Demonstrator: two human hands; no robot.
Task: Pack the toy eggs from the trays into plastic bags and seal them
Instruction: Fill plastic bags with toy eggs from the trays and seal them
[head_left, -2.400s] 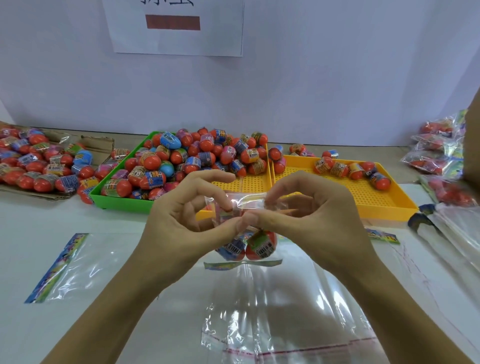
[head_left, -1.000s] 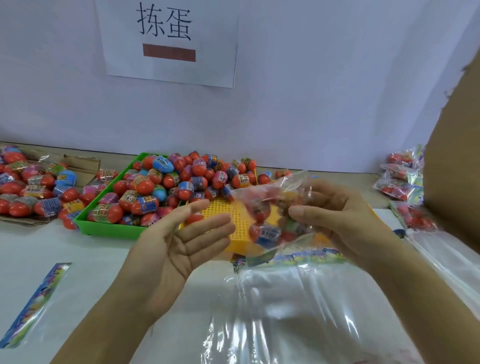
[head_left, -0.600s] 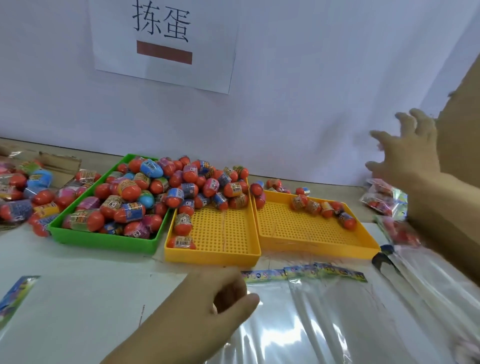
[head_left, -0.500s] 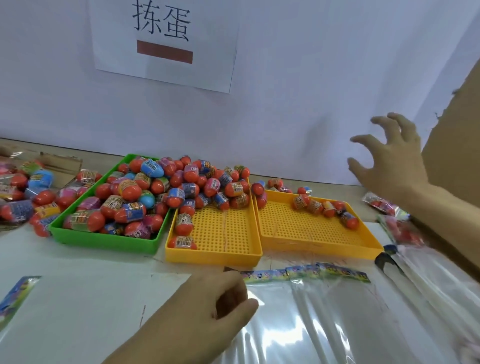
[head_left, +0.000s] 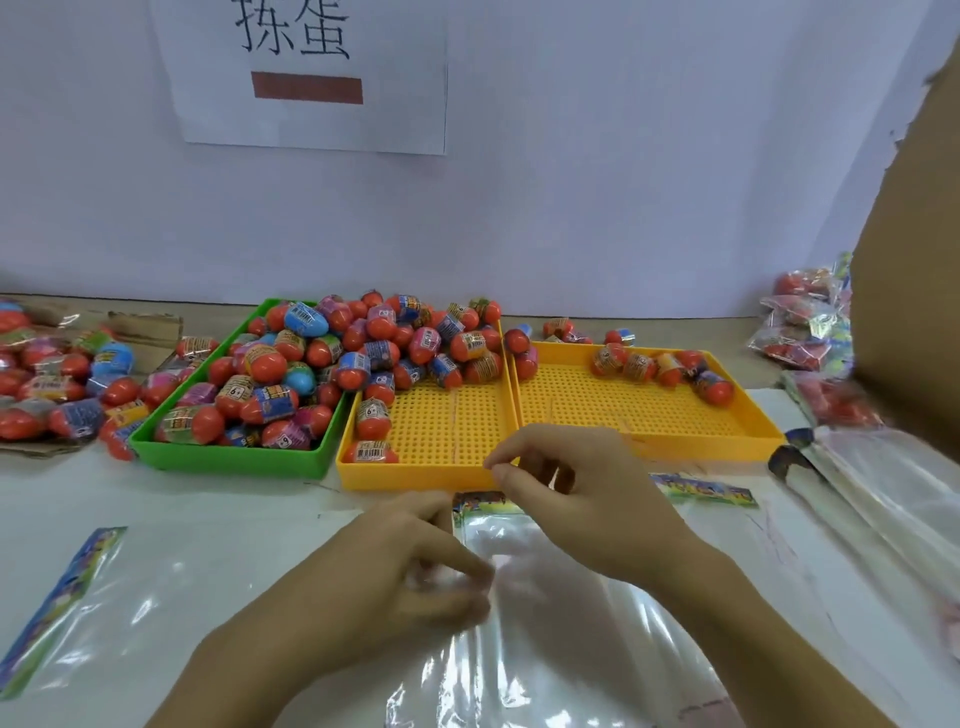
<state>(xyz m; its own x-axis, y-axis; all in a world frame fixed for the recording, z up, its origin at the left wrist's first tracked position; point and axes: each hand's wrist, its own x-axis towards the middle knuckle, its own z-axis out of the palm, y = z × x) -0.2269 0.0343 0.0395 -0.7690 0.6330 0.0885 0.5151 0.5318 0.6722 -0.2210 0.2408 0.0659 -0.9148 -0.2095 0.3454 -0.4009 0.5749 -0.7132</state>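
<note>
**Both hands back over the empty bags**

Since half a second ago the right hand (head_left: 582, 499) has come down from mid-air by the packed bags and now hangs over the near edge of the yellow trays, fingers curled downward with thumb and forefinger close together; whether they pinch anything cannot be told. Meanwhile the left hand (head_left: 415, 566) has stayed low at the top left corner of the clear plastic bag (head_left: 561, 623), fingers curled with thumb meeting fingertips at the film, seemingly pinching the bag's edge, though blur hides the contact.

That bag lies flat on the white table (head_left: 218, 509), its printed header strip (head_left: 701, 488) pointing toward the trays and partly hidden by the right hand. Toy eggs (head_left: 332, 364) are heaped in the green tray (head_left: 228, 457) and spill into the far part of the left yellow tray (head_left: 426, 473); two sit apart at its near left corner. A short row of eggs lies along the far side of the right yellow tray (head_left: 649, 431).

More loose eggs (head_left: 47, 379) lie on cardboard at the far left. Another empty bag (head_left: 67, 603) lies flat at the near left, and a stack of clear bags (head_left: 883, 488) sits at the right. Packed bags of eggs (head_left: 805, 332) are piled at the far right beside a brown cardboard panel (head_left: 914, 260). A paper sign (head_left: 306, 78) hangs on the wall behind.
</note>
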